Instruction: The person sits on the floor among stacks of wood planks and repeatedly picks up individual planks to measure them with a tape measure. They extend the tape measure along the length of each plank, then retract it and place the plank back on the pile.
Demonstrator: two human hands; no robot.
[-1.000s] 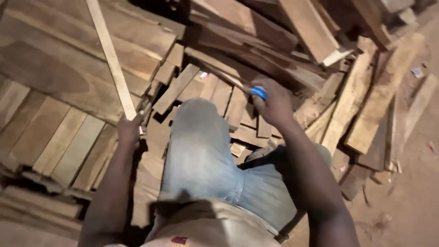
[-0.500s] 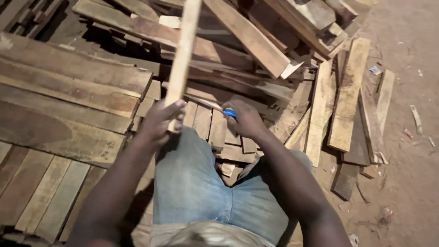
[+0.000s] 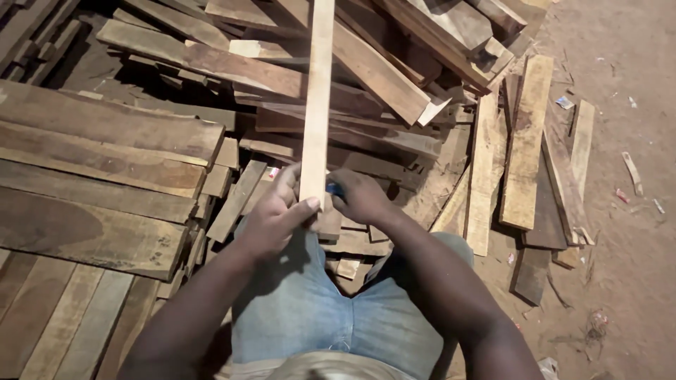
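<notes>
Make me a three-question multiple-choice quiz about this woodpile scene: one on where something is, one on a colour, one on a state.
1. Where is the long pale wooden strip?
A. flat on the dirt ground
B. held at its lower end by the left hand
C. across the knees

2. What colour is the small object in the right hand?
A. blue
B. red
C. green

3. How does the strip stand?
A. snapped in two
B. lying flat
C. raised, pointing away over the stacked planks

Answers: B, fingers wrap its lower end; A, blue shows by the fingers; C, it rises across the pile.
</notes>
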